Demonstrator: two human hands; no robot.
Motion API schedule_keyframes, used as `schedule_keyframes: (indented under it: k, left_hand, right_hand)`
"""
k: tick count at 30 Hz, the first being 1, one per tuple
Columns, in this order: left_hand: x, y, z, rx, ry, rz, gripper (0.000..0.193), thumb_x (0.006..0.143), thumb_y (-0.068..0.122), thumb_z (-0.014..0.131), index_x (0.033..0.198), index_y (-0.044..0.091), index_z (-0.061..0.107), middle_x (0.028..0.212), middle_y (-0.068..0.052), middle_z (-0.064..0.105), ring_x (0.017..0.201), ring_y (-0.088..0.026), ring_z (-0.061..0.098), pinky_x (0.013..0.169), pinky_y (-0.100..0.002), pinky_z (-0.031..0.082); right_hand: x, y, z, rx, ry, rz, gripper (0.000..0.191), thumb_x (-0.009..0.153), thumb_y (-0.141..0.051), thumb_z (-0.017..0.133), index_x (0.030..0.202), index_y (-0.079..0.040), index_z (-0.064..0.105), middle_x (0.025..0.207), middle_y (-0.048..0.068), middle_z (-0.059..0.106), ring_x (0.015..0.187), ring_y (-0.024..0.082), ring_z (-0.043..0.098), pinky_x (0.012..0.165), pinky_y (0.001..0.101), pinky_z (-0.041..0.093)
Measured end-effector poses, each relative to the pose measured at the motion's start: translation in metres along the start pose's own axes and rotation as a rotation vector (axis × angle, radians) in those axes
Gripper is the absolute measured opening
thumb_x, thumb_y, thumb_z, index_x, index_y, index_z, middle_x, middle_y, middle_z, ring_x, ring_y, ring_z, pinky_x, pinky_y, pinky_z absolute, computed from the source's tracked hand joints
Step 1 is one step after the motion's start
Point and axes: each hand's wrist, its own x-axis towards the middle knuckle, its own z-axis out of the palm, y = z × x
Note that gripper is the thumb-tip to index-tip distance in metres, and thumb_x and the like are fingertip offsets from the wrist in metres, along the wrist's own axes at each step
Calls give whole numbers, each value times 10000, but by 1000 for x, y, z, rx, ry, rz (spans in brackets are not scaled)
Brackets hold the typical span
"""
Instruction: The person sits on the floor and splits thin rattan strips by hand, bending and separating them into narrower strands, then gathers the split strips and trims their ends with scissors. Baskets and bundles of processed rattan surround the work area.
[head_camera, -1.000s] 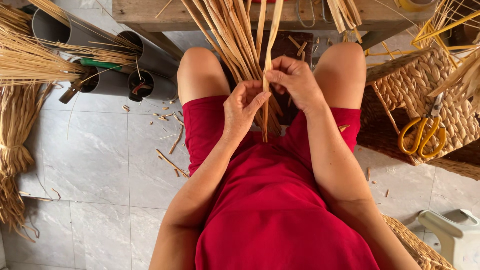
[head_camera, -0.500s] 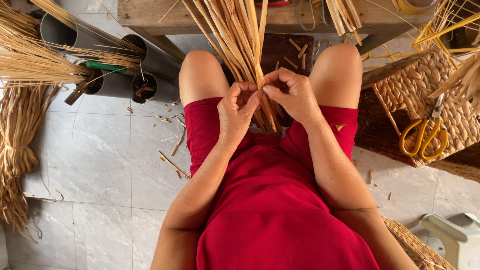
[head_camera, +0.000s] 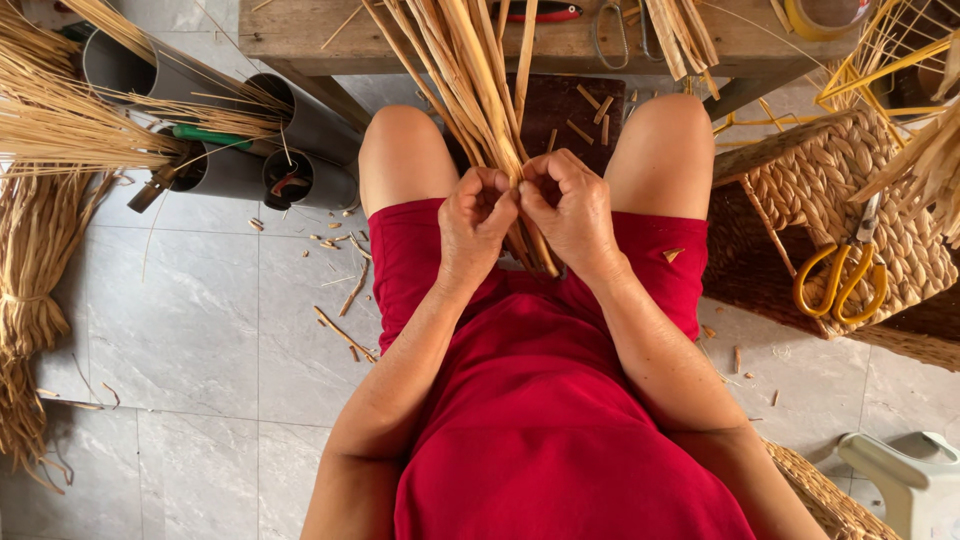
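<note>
The fingers of the left hand (head_camera: 474, 222) and the right hand (head_camera: 570, 210) are curled shut, knuckle to knuckle, and the bundle of dried straw stalks (head_camera: 478, 90) is pinched between them above the lap. The stalks are fanned upward from the grip, across the edge of the wooden desk (head_camera: 300, 30). Grey tubes (head_camera: 300, 160) are seen lying on the tiled floor (head_camera: 180, 330) to the left, beside loose straw sheaves (head_camera: 40, 250). Yellow-handled scissors (head_camera: 842, 275) are laid on a woven basket (head_camera: 900, 250) to the right.
</note>
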Motion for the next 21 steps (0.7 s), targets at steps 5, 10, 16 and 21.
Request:
schedule_keyframes:
  k: [5,10,16,21]
  left_hand:
    - [-3,6,2,-259,-228,21,136,994,156,689,1076,58,643,913,-12,678,703,-45,586,549,-178,490]
    - [4,19,3,-273,-227,26,256,974,211,724,1123,94,552,974,-1,675,883,-55,684,755,-220,612]
    - [-2,17,11,110,-57,20,164,999,162,721,1036,73,589,796,4,658,640,-43,585,526,-211,484]
    - [-3,16,5,217,19,214,100,1028,141,705,1018,91,620,841,22,649,661,-20,573,518,-190,481]
  right_hand:
    - [5,5,-13,348,-31,246,66,1042,-16,619,1030,-17,683,921,22,693,815,49,633,708,214,548]
    - [4,-2,-13,612,13,271,51,1058,-61,619,1065,-23,652,933,20,689,816,47,648,744,204,557]
    - [2,-5,-12,646,-87,274,129,1035,-72,654,1157,-33,672,951,26,697,824,53,634,740,196,541]
    - [1,2,-6,889,-135,368,110,1037,-81,652,1127,-29,688,968,22,715,840,64,665,745,207,567]
